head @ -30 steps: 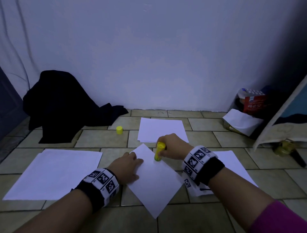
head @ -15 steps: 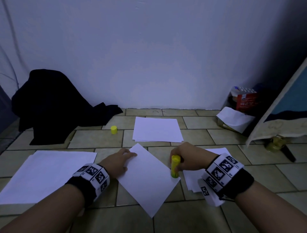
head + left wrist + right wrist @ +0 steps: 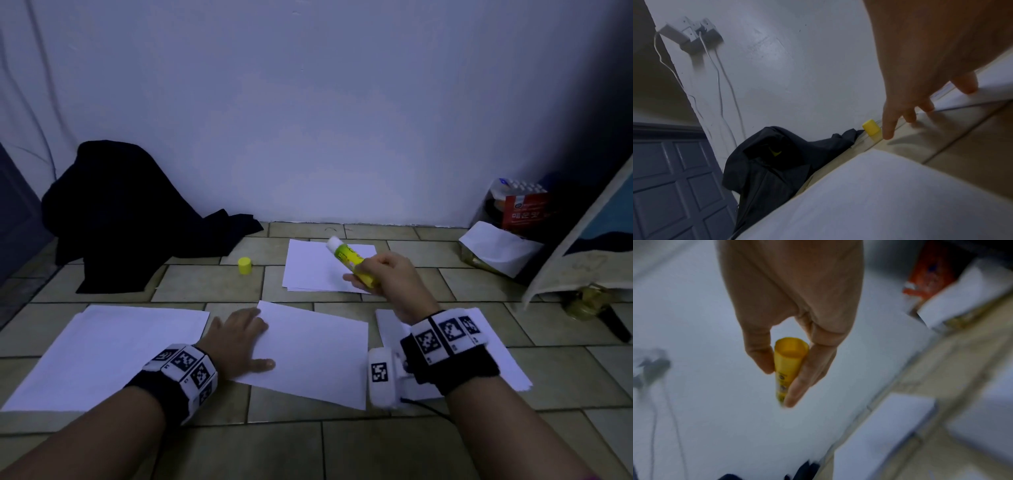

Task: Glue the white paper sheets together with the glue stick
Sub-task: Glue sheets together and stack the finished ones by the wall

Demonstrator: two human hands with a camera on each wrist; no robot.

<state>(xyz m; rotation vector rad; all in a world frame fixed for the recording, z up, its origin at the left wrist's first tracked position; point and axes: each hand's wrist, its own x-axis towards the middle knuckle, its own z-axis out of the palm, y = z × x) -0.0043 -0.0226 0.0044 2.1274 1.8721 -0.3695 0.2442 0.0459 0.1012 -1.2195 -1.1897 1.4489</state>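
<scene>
Yellow glue stick [image 3: 352, 265], gripped by the right hand [image 3: 394, 284], is lifting off the centre sheet [image 3: 318, 353]; the left hand [image 3: 239, 337] is pressing flat, so spreading seems done.

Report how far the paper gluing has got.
Done: cap is off, standing on the floor tiles. In hand: the right hand holds the glue stick lifted, tip up, off the paper; the left hand presses flat on the middle sheet. Left: no second sheet is laid on it yet.
</scene>
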